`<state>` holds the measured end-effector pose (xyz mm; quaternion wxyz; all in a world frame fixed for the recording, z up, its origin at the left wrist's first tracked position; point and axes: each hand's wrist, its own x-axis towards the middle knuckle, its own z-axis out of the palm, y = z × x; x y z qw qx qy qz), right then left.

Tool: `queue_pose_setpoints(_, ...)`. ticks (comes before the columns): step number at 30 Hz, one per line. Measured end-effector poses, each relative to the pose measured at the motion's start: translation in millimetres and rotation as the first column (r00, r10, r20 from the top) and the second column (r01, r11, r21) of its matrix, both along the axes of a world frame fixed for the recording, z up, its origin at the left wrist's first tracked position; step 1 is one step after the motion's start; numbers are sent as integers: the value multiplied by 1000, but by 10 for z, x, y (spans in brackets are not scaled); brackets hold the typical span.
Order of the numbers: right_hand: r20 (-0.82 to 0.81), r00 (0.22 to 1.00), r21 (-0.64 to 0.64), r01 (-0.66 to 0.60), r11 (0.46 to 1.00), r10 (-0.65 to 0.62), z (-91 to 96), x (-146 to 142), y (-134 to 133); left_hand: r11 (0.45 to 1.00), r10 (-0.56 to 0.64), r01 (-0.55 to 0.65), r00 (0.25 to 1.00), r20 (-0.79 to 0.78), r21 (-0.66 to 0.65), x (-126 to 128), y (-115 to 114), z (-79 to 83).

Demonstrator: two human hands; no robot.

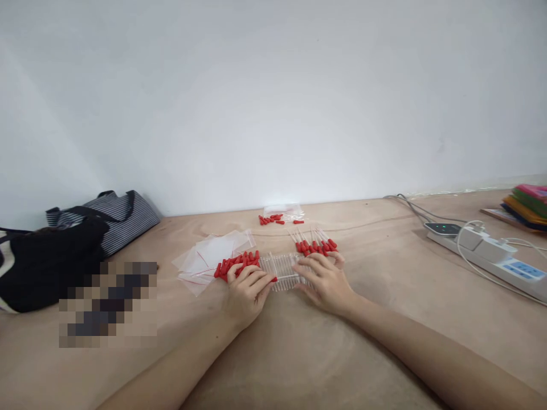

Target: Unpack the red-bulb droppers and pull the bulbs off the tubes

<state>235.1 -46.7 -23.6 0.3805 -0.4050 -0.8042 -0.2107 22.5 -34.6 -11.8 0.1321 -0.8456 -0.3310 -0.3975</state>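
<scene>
My left hand [251, 290] pinches a red rubber bulb [274, 279] between its thumb and fingers. A thin clear tube [287, 277] runs sideways from that bulb to my right hand [327, 285], whose bent fingers close on its other end. Beneath both hands lies a row of clear glass tubes [277, 263], side by side. Loose red rubber bulbs [237, 265] are heaped just beyond my left hand. Past my right fingers rests a bunch of droppers [315, 244], clear tubes with red bulbs on them.
Clear zip bags [213, 253] lie left of the tubes. Farther back are more red bulbs [270, 220] near a small bag [282, 209]. A striped bag [123, 213] and a black bag [55, 262] stand left; a power strip [491, 256] with cables and colourful stacked cloths [527, 208] are right.
</scene>
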Motion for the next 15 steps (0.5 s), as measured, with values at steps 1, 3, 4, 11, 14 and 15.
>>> queue_pose_setpoints(1, 52, 998, 45, -30, 999, 27, -20, -36, -2, 1000, -12, 12, 1000, -8, 17, 20, 1, -11)
queue_pose_setpoints(3, 103, 994, 130, -59, 990, 45, -62, -117, 10, 999, -37, 39, 999, -31, 37, 58, 7, -36)
queue_pose_setpoints(4, 113, 993, 164, -64, 984, 46, -81, -150, 19, 998, -47, 49, 998, -43, 41, 71, 11, -48)
queue_pose_setpoints(11, 138, 988, 279, -111, 954, 74, -121, -149, 25, 994, -48, 57, 994, -101, 92, 78, 68, -99)
queue_pose_setpoints(14, 158, 984, 286, -125, 950, 82, -86, -132, 2, 981, -64, 87, 989, -134, 174, 77, 65, -57)
queue_pose_setpoints(15, 164, 983, 280, -125, 952, 81, -74, -134, -6, 975, -64, 93, 987, -148, 203, 77, 56, -30)
